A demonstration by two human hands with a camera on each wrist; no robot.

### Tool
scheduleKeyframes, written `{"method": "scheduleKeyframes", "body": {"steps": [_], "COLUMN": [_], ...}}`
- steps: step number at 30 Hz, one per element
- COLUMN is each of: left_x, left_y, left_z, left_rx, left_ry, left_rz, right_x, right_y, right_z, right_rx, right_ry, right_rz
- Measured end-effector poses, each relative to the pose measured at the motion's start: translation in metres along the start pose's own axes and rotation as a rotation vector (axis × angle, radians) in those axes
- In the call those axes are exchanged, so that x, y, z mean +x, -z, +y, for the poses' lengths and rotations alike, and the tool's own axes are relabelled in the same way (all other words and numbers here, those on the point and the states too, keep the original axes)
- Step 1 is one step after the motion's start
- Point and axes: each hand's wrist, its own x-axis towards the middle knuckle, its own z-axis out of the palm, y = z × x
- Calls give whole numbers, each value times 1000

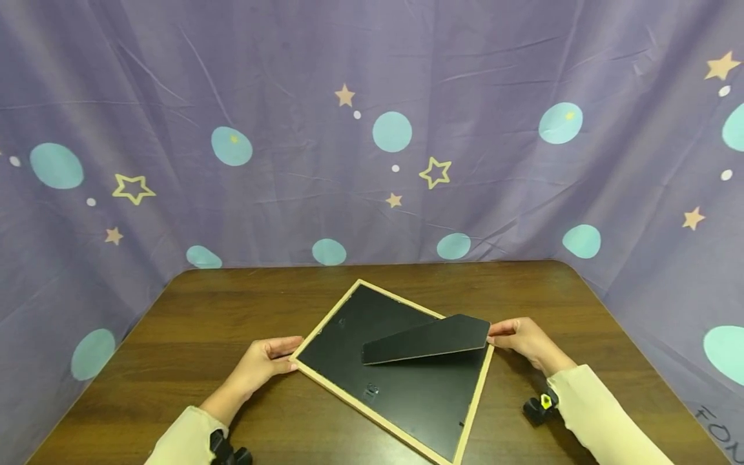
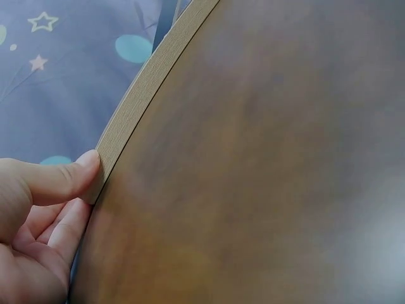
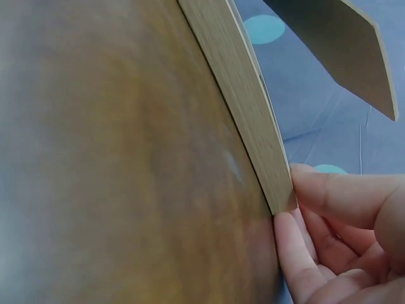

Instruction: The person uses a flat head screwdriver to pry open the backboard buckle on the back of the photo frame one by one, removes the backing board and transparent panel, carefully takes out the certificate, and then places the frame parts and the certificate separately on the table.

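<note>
A picture frame [image 1: 340, 337] with a pale wood edge and black backing lies face down, turned at an angle, in the head view. Its black easel leg [image 1: 430, 340] stands lifted off the backing, the wide end toward the right corner. My left hand [image 1: 261, 363] pinches the frame's left corner. At the right corner, my right hand [image 1: 526, 339] grips between thumb and fingers, close by the leg's wide end. Both wrist views show a thumb and fingertips on the light wooden edge [image 2: 149, 88], and the leg [image 3: 351, 57] juts out in the right one.
Under the frame is a brown wooden table [image 1: 232, 300] with rounded far corners. A purple curtain [image 1: 290, 161] with stars and blue spots hangs behind and along both sides. Black wrist devices [image 1: 540, 408] sit at both sleeves.
</note>
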Motion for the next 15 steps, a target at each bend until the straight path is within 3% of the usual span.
{"method": "scheduleKeyframes", "body": {"steps": [8, 15], "left_x": [28, 51], "left_y": [9, 17], "left_z": [-5, -9], "left_rx": [11, 15], "left_ry": [-14, -64], "left_rz": [85, 16], "right_x": [-25, -50], "right_y": [0, -3], "right_z": [6, 8], "right_rx": [106, 219], "right_ry": [52, 64], "right_rz": [-173, -310]}}
